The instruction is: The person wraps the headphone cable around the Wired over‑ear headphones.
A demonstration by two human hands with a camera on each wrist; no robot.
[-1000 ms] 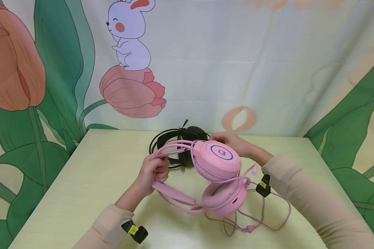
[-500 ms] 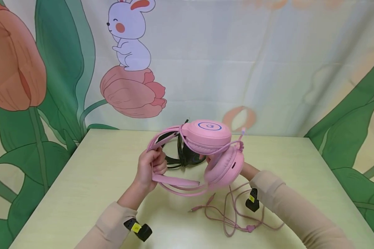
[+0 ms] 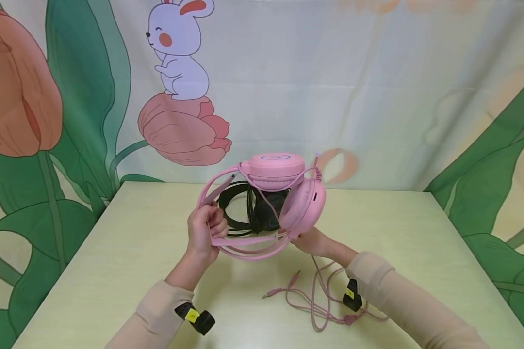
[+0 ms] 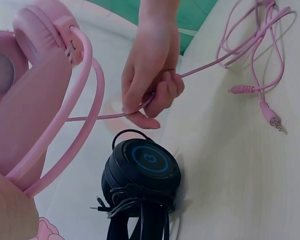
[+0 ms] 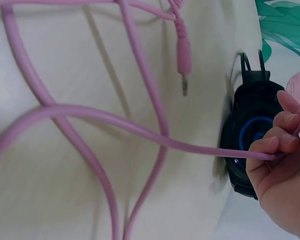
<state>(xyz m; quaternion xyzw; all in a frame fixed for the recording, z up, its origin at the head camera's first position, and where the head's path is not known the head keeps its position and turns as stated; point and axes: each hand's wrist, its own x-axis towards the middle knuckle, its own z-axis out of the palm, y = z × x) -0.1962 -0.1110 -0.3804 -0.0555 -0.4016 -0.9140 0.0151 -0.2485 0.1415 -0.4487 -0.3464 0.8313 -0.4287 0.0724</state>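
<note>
My left hand (image 3: 204, 230) grips the pink headset (image 3: 276, 170) by its headband, holding it raised over the table with both ear cups toward the right. A thin mic boom sticks up by the far cup. Below the cups, my right hand (image 3: 314, 241) is partly hidden behind the headset in the head view. In the left wrist view the right hand (image 4: 152, 82) pinches the pink cable (image 4: 205, 67), which runs from the headset through its fingers. The right wrist view also has the cable between the curled fingers (image 5: 275, 140).
Behind the pink headset, a black headset (image 3: 266, 213) with its cable bundled lies on the pale table (image 3: 135, 252). Loose loops of pink cable and two plugs (image 3: 271, 293) lie at the front right. A printed curtain (image 3: 279, 97) hangs along the table's back edge.
The pink headset has been lifted and shifted left, its cups turning upward. My right hand has come from behind the far cup down to the cable below.
</note>
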